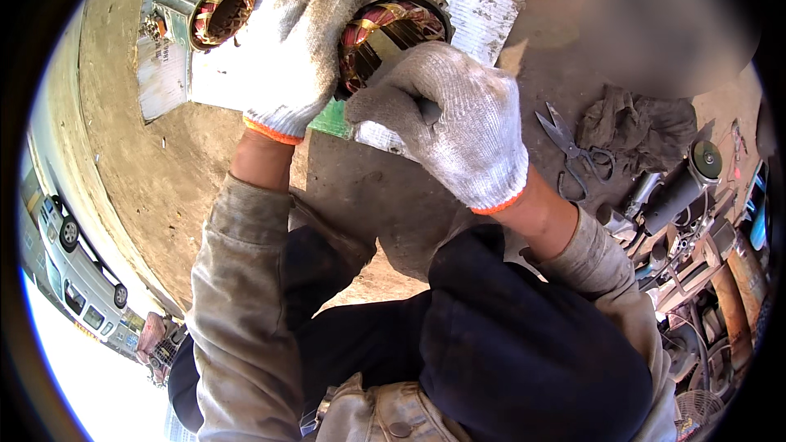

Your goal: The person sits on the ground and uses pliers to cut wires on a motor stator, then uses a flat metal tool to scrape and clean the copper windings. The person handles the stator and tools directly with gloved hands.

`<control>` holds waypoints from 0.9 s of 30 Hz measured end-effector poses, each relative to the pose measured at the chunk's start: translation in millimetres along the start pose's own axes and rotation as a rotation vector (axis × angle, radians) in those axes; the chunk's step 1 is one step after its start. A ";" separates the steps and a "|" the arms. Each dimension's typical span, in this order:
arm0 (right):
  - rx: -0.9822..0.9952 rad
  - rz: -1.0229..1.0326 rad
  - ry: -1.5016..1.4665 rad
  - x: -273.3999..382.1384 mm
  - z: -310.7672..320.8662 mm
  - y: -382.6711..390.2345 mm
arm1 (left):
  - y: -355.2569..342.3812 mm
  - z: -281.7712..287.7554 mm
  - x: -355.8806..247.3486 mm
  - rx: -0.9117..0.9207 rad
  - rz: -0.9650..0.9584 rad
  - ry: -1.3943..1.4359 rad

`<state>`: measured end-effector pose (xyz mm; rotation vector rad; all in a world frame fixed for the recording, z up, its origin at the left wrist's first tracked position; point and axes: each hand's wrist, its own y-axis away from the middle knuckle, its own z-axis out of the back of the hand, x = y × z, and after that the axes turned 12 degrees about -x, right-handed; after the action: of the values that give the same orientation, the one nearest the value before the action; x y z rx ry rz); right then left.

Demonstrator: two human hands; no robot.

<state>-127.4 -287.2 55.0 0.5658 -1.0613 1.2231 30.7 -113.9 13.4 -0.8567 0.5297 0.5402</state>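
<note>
An electric motor stator (395,11), with red and gold windings inside its dark metal housing, lies before me with its round opening toward me. My left hand (307,45), in a greyish-white knit glove with an orange cuff, grips the housing's left side, fingers over its upper rim. At the lower right of the opening is my right hand (465,119), gloved alike. Its thumb and fingers are curled together in a pinch; whatever they hold is hidden. A second stator (182,2) rests to the left, apart from both hands.
Flattened white cardboard (483,4) lies under the stators. To the right on the ground are large scissors (569,143), a dark rag (639,127) and an angle grinder (675,196). Several tools and metal parts crowd the far right. A silver vehicle (82,286) stands at the left.
</note>
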 end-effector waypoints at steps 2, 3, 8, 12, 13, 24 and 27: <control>0.002 0.018 -0.002 7.5 10.8 -3.9 | 2.2 1.4 2.7 -0.019 -0.030 -0.013; 0.002 0.017 0.001 9.8 16.4 -3.5 | -4.1 -2.9 -19.2 -0.022 0.146 0.032; 0.021 -0.041 -0.073 5.7 18.0 -4.3 | -9.0 -0.6 -26.2 0.001 0.171 -0.008; 0.001 -0.070 -0.100 3.2 14.8 -5.0 | -10.9 1.8 -25.5 0.004 0.162 -0.017; -0.031 -0.063 -0.098 3.2 11.0 -4.5 | -10.5 2.9 -26.7 0.004 0.159 -0.015; -0.085 -0.112 -0.113 10.2 16.2 -3.1 | -14.5 -2.1 -38.1 -0.019 0.349 0.055; -0.103 -0.200 -0.116 3.3 5.1 -6.3 | -6.0 -3.7 -19.9 -0.080 0.125 0.057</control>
<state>-123.3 -291.7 61.2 0.6529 -1.1299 0.9654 18.8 -124.6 27.2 -0.9213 0.6200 0.6565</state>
